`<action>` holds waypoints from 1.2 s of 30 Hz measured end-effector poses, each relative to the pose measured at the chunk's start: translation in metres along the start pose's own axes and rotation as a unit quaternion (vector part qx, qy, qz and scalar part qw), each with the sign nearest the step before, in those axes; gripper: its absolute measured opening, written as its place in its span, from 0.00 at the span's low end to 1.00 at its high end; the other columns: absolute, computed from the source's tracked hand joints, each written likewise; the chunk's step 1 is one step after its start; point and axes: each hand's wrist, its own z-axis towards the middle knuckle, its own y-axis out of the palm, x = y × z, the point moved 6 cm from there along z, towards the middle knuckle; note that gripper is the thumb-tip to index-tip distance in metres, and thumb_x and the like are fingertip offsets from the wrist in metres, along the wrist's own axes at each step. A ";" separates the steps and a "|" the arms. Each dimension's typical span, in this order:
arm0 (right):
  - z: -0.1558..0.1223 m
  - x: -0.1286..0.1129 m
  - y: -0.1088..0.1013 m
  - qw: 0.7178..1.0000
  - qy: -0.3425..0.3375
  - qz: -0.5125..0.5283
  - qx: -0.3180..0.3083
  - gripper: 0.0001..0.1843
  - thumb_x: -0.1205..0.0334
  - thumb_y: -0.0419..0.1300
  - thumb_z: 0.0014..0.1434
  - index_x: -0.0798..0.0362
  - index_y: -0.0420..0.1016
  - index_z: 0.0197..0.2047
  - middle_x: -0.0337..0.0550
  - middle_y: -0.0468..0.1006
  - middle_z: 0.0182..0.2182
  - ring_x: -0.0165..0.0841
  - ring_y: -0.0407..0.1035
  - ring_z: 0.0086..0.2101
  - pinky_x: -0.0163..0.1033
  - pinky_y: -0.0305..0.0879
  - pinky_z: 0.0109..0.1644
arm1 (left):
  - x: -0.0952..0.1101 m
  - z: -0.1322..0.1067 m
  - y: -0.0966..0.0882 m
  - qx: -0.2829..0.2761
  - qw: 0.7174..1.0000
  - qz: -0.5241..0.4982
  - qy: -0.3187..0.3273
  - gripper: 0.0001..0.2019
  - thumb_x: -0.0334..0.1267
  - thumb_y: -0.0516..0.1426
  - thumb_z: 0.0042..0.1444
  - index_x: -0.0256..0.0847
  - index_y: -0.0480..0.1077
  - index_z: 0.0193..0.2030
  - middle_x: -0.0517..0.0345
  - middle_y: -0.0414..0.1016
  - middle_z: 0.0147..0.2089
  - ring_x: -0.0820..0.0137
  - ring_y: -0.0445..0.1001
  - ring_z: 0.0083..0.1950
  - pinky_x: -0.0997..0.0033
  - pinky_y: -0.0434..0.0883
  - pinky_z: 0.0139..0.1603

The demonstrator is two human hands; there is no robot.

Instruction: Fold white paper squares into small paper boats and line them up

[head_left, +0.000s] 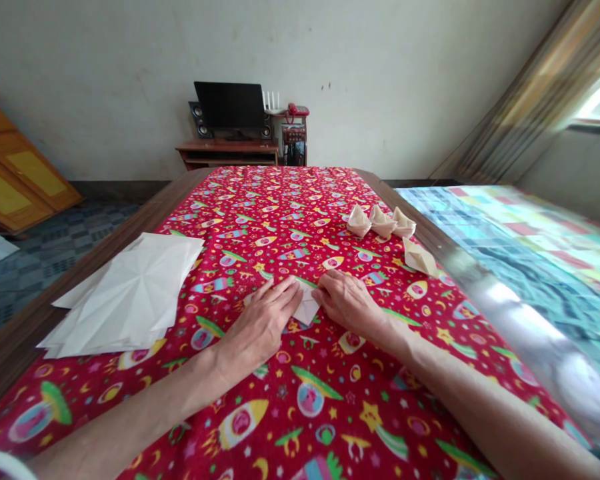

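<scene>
A small piece of folded white paper [307,310] lies on the red patterned cloth, between my two hands. My left hand [266,315] rests flat over its left side, fingers stretched out and pressing down. At the paper's right edge, my right hand [347,301] has its fingers curled in, with the fingertips closed on the edge. The parts of the paper under my fingers are hidden. Farther right stand several folded paper shapes with pointed ends [383,221], and one flatter folded piece [420,257] lies nearer to me. A stack of creased white sheets [143,287] is at the left.
The red cloth [290,200] covers most of a dark wooden table [150,207]. Past its far end are a monitor [230,107] and a red telephone [296,111]. A bed with a checkered cover [545,247] is on the right, a wooden cabinet [25,167] on the left.
</scene>
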 end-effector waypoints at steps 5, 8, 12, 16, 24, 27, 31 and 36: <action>-0.001 -0.007 -0.008 1.000 0.019 -0.010 0.010 0.08 0.62 0.53 0.63 0.55 0.70 0.34 0.47 0.75 0.35 0.33 0.68 0.35 0.35 0.60 0.37 | 0.001 -0.001 0.004 -0.024 1.000 0.001 0.007 0.33 0.21 0.45 0.49 0.32 0.55 0.64 0.51 0.58 0.67 0.64 0.47 0.70 0.56 0.51 0.67; -0.003 -0.025 -0.013 0.998 -0.045 -0.043 0.016 0.11 0.67 0.52 0.62 0.57 0.71 0.47 0.54 0.73 0.48 0.41 0.66 0.47 0.42 0.63 0.44 | -0.001 -0.001 0.003 -0.045 0.999 -0.004 0.006 0.32 0.22 0.46 0.49 0.34 0.55 0.65 0.52 0.58 0.67 0.63 0.47 0.70 0.55 0.52 0.67; -0.010 -0.043 -0.012 0.989 -0.139 -0.043 -0.036 0.18 0.72 0.47 0.63 0.59 0.68 0.54 0.54 0.70 0.54 0.41 0.60 0.56 0.47 0.62 0.53 | 0.000 0.000 -0.005 -0.044 0.999 0.002 -0.001 0.31 0.22 0.46 0.52 0.36 0.56 0.65 0.53 0.58 0.66 0.64 0.48 0.70 0.56 0.50 0.68; -0.013 -0.040 -0.015 0.987 -0.125 -0.068 -0.075 0.19 0.74 0.48 0.61 0.62 0.70 0.53 0.57 0.71 0.53 0.42 0.61 0.56 0.47 0.63 0.55 | -0.003 -0.003 -0.009 -0.050 0.999 0.013 0.001 0.30 0.21 0.46 0.52 0.35 0.58 0.63 0.53 0.59 0.66 0.64 0.51 0.69 0.57 0.52 0.68; -0.012 -0.040 -0.021 0.981 -0.115 -0.095 -0.128 0.17 0.73 0.48 0.61 0.63 0.72 0.50 0.58 0.72 0.50 0.41 0.64 0.53 0.43 0.63 0.54 | -0.011 -0.016 -0.011 -0.039 0.999 0.028 0.008 0.27 0.22 0.44 0.55 0.38 0.62 0.61 0.58 0.60 0.66 0.66 0.52 0.69 0.58 0.56 0.66; -0.012 -0.039 -0.021 0.979 -0.107 -0.102 -0.141 0.15 0.73 0.49 0.61 0.61 0.73 0.47 0.56 0.73 0.47 0.41 0.65 0.51 0.42 0.64 0.52 | -0.014 -0.020 -0.011 -0.020 0.999 0.026 0.009 0.27 0.21 0.44 0.54 0.38 0.63 0.61 0.56 0.59 0.66 0.66 0.52 0.69 0.59 0.58 0.66; -0.012 -0.037 -0.018 0.979 -0.106 -0.113 -0.135 0.14 0.74 0.49 0.60 0.60 0.74 0.43 0.55 0.74 0.44 0.40 0.66 0.48 0.41 0.65 0.48 | -0.027 -0.022 -0.007 0.012 1.000 -0.013 0.019 0.24 0.23 0.46 0.54 0.38 0.70 0.55 0.54 0.60 0.65 0.64 0.53 0.68 0.58 0.59 0.66; -0.013 -0.040 -0.013 0.980 -0.122 -0.137 -0.082 0.13 0.75 0.51 0.58 0.60 0.76 0.38 0.56 0.75 0.42 0.43 0.67 0.44 0.43 0.66 0.43 | -0.045 -0.015 -0.016 0.102 0.990 -0.087 -0.040 0.21 0.22 0.45 0.53 0.38 0.77 0.41 0.52 0.72 0.54 0.66 0.66 0.58 0.63 0.68 0.57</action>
